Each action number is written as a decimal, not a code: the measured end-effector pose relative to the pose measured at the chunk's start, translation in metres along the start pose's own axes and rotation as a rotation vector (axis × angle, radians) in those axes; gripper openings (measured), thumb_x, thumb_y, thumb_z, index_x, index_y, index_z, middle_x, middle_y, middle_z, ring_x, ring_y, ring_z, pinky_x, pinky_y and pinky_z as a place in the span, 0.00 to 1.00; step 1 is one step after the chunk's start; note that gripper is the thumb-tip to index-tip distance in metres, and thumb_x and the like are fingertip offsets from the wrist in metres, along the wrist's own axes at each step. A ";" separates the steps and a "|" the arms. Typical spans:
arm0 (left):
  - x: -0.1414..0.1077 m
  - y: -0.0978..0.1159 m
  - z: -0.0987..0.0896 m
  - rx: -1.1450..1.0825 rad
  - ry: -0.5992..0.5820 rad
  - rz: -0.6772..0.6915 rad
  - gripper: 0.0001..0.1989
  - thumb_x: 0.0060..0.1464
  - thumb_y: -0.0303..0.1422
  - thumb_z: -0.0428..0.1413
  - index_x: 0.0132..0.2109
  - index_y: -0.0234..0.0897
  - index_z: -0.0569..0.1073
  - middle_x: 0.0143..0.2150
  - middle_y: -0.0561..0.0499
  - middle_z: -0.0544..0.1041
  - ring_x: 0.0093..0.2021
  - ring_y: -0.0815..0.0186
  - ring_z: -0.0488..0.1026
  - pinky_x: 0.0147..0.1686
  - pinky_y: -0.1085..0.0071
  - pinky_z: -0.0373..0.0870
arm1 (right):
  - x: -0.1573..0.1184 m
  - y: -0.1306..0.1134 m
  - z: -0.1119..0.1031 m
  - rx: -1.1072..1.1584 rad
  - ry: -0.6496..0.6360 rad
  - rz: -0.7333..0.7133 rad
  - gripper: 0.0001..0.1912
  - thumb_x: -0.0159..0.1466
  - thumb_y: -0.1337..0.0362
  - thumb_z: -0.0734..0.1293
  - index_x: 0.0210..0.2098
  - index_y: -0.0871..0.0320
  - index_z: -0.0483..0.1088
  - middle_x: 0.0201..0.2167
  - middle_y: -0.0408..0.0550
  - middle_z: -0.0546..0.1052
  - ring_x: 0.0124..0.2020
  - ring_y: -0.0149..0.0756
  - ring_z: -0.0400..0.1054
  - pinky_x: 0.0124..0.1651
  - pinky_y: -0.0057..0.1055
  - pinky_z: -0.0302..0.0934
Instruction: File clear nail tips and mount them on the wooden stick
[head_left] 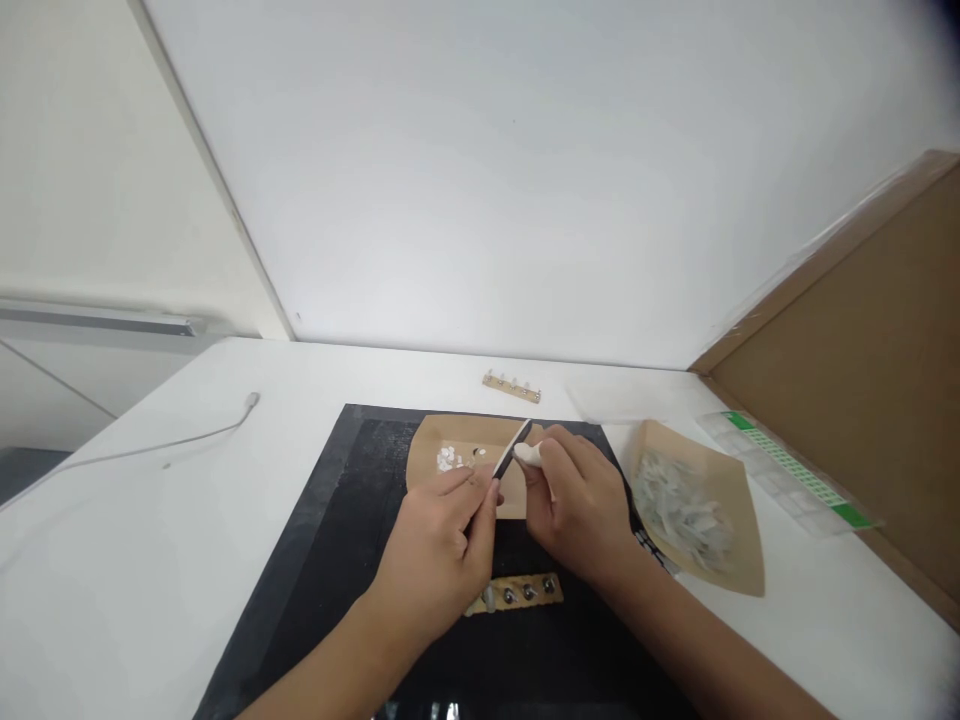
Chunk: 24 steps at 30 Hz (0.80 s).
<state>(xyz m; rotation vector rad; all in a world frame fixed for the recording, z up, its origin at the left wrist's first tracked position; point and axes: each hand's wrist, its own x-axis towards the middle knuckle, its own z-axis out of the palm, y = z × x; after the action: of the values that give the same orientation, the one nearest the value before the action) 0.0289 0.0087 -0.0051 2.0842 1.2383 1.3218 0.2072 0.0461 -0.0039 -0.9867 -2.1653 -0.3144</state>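
My left hand [442,530] is closed around the lower end of a thin dark file-like strip [514,448] with a pale edge, which slants up to the right. My right hand [574,490] pinches a small white piece [528,455] against the strip's right side. Beneath both hands lies a brown paper tray [435,432] holding a cluster of small white flakes [448,458]. Nearer to me, a tan strip with round metal parts [529,591] rests on the black mat, its left end partly hidden by my left hand.
The black mat [330,530] covers the middle of the white table [187,480]. Another tan strip [511,387] lies behind it. On the right are brown paper [742,530] with translucent pieces [686,510], a clear green-labelled case [795,470] and a cardboard box [862,370]. A cable [187,440] runs left.
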 end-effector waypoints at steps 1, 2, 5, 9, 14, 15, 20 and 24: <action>0.000 0.000 0.000 0.000 0.005 -0.002 0.13 0.68 0.27 0.50 0.39 0.35 0.78 0.32 0.46 0.78 0.33 0.63 0.77 0.36 0.69 0.73 | 0.000 -0.001 0.000 0.021 -0.020 0.000 0.13 0.67 0.74 0.61 0.30 0.52 0.57 0.28 0.46 0.66 0.30 0.40 0.57 0.35 0.37 0.53; 0.000 0.000 -0.001 0.001 0.005 -0.005 0.13 0.69 0.27 0.50 0.39 0.35 0.78 0.32 0.46 0.78 0.33 0.63 0.77 0.36 0.69 0.73 | 0.001 -0.001 0.000 0.047 -0.047 -0.010 0.13 0.67 0.75 0.61 0.30 0.52 0.57 0.28 0.46 0.66 0.30 0.39 0.57 0.35 0.37 0.53; 0.001 0.000 -0.002 0.005 -0.001 -0.009 0.13 0.68 0.27 0.50 0.39 0.35 0.78 0.32 0.46 0.78 0.33 0.63 0.77 0.35 0.69 0.73 | 0.001 -0.002 -0.002 0.086 -0.066 -0.004 0.13 0.67 0.75 0.61 0.30 0.53 0.56 0.27 0.45 0.66 0.29 0.38 0.56 0.35 0.37 0.51; 0.000 0.002 -0.003 -0.010 0.002 -0.020 0.13 0.68 0.27 0.50 0.38 0.35 0.78 0.32 0.47 0.78 0.33 0.64 0.77 0.36 0.70 0.72 | 0.002 -0.002 -0.005 0.123 -0.074 0.017 0.14 0.68 0.73 0.61 0.30 0.53 0.55 0.27 0.45 0.66 0.29 0.37 0.56 0.35 0.37 0.50; -0.001 0.002 -0.003 -0.010 -0.005 -0.026 0.13 0.68 0.27 0.50 0.38 0.35 0.78 0.32 0.47 0.78 0.32 0.64 0.77 0.34 0.70 0.71 | 0.001 0.001 -0.005 0.137 -0.044 0.051 0.13 0.69 0.72 0.62 0.31 0.54 0.56 0.28 0.45 0.67 0.29 0.37 0.57 0.36 0.37 0.51; -0.001 0.001 -0.003 -0.011 -0.003 -0.025 0.13 0.68 0.27 0.50 0.38 0.35 0.78 0.32 0.47 0.78 0.32 0.64 0.77 0.34 0.70 0.71 | 0.001 0.001 -0.005 0.138 -0.043 0.056 0.13 0.69 0.72 0.62 0.31 0.54 0.57 0.28 0.44 0.68 0.29 0.37 0.57 0.36 0.37 0.51; 0.000 0.001 -0.004 -0.011 -0.014 -0.022 0.13 0.68 0.27 0.50 0.38 0.36 0.79 0.32 0.47 0.79 0.32 0.64 0.77 0.34 0.69 0.72 | 0.001 0.003 -0.007 0.197 -0.079 0.051 0.13 0.68 0.72 0.62 0.30 0.54 0.57 0.27 0.43 0.68 0.28 0.36 0.58 0.36 0.36 0.51; 0.000 0.001 -0.004 -0.008 -0.010 -0.004 0.12 0.68 0.27 0.51 0.39 0.36 0.79 0.33 0.47 0.80 0.33 0.64 0.78 0.35 0.69 0.72 | 0.002 0.004 -0.009 0.201 -0.026 0.094 0.13 0.69 0.72 0.63 0.31 0.54 0.58 0.28 0.43 0.68 0.29 0.36 0.59 0.36 0.35 0.51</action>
<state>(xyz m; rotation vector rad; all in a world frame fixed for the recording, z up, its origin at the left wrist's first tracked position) 0.0263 0.0080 -0.0024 2.0794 1.2295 1.3107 0.2137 0.0452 0.0036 -0.9778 -2.1181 -0.0376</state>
